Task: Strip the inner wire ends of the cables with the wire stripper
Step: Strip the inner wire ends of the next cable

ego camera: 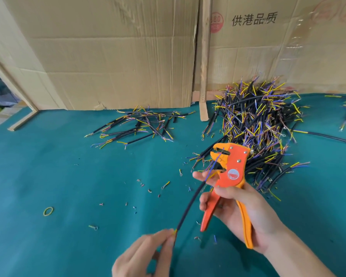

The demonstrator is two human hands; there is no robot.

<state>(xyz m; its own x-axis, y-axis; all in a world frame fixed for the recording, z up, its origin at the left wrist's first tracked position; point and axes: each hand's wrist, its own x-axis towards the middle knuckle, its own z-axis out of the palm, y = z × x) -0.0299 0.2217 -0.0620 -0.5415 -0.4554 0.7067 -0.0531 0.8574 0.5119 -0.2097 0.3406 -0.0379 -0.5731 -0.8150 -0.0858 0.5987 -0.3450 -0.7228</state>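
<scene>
Right hand (236,204) grips the orange wire stripper (231,176) by its handles. Left hand (148,254) pinches the black cable (190,206), its blue wire in the stripper's head

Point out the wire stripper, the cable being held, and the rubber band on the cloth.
wire stripper (233,168): head view, on its orange head near the round label.
cable (190,204): head view, mid black sheath.
rubber band (48,211): head view, on its yellow loop.
</scene>
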